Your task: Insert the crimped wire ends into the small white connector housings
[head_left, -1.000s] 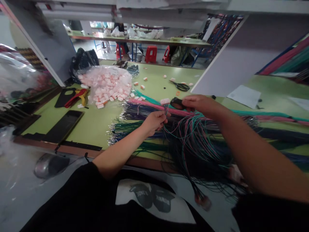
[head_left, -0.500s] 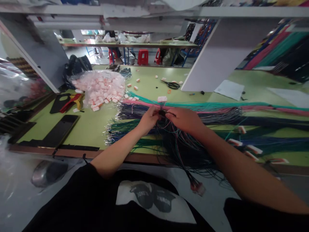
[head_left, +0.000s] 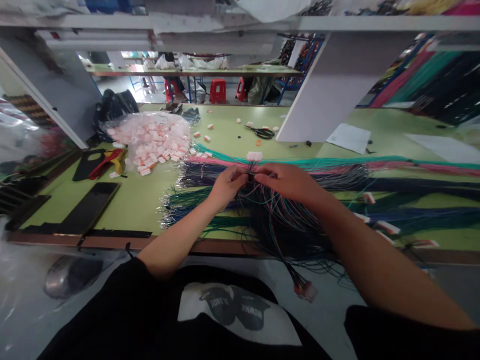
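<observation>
A white connector housing (head_left: 254,156) stands just beyond my fingertips, with thin wires running from it down between my hands. My left hand (head_left: 227,185) is closed, thumb and fingers pinching these wires below the housing. From the other side my right hand (head_left: 287,179) pinches at the same wire bundle; a small dark piece shows between the two hands, too small to name. Under and around both hands lie long wire bundles (head_left: 210,172) in green, pink, grey and dark blue. Another connector (head_left: 305,291) hangs on its wires past the table's front edge.
A clear bag of white-and-orange connectors (head_left: 157,140) lies at the left. Near it are red-and-yellow pliers (head_left: 108,162) and a dark phone (head_left: 88,207). Black scissors (head_left: 261,132) lie at the back. A divider panel (head_left: 311,95) rises at the back right, below a shelf.
The whole view has shifted slightly. My right-hand fingers have closed in nearer to my left fingertips on the wires, and a thin dark strand at the right fingers no longer shows.
</observation>
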`<state>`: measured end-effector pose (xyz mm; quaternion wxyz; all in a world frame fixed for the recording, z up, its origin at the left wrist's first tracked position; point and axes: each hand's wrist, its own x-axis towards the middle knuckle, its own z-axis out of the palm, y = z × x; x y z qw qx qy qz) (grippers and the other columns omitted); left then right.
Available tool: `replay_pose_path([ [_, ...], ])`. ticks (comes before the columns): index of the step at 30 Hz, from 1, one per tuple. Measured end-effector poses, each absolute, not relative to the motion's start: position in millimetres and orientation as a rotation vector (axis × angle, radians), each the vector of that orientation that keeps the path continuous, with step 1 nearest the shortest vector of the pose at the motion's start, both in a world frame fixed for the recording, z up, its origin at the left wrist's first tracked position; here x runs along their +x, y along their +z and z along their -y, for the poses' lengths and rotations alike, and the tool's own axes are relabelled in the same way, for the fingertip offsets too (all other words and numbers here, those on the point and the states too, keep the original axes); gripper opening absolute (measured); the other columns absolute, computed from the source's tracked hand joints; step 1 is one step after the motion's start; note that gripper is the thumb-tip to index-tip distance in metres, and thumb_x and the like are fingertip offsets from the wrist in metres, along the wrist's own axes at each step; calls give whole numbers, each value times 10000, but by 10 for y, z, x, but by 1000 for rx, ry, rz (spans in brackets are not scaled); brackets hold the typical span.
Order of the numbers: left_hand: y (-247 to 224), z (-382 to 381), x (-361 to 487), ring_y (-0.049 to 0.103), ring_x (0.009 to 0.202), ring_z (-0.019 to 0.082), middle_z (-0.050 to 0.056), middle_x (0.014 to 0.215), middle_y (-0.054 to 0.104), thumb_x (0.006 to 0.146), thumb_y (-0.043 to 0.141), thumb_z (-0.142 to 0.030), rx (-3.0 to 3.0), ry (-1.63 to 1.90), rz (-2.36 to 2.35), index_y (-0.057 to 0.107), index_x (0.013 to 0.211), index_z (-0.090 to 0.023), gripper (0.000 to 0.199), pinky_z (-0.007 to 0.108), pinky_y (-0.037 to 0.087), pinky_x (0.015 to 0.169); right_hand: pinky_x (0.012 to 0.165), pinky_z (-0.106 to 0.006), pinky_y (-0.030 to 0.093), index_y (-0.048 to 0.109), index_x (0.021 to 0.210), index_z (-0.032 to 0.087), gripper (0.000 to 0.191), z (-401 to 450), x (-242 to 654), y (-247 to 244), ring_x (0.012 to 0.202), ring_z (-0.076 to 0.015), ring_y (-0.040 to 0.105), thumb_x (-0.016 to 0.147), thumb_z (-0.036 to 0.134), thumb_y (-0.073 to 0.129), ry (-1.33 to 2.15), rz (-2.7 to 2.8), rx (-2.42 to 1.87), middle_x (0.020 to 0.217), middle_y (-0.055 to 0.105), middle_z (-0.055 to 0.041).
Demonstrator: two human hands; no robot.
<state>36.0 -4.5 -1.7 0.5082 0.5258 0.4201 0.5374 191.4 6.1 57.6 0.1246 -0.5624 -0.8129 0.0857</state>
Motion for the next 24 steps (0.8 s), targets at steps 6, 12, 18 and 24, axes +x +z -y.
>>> replay_pose_path([
  [6,51,95,348,422,447,60,-70,475,499,736,618,-79,1282,1214,-977,548,614,-163,165,187,307,498,589,-269,461,668,1092,181,364,-185,1961,520,599,-121,573,829,421,596,707,2003,-1338,822,686,-41],
  [12,24,117,402,419,441,55,-73,469,498,724,638,-93,1193,1254,-1004,532,594,-165,182,176,302,472,492,-239,388,587,734,183,189,-138,1785,373,456,-87,480,781,362,623,822,1644,-1322,527,526,41],
  [18,-3,127,437,359,378,35,-73,460,516,751,615,-86,1085,1258,-988,539,612,-156,174,174,245,428,505,-242,344,578,699,190,162,-186,1726,366,508,-95,447,776,330,607,697,1615,-1342,560,510,37],
  [24,-35,91,395,283,320,27,-75,471,512,768,617,-148,980,1232,-916,543,658,-161,134,195,132,366,603,-249,416,608,853,195,251,-198,1887,434,696,-140,563,844,440,550,886,1826,-1296,766,630,-30],
])
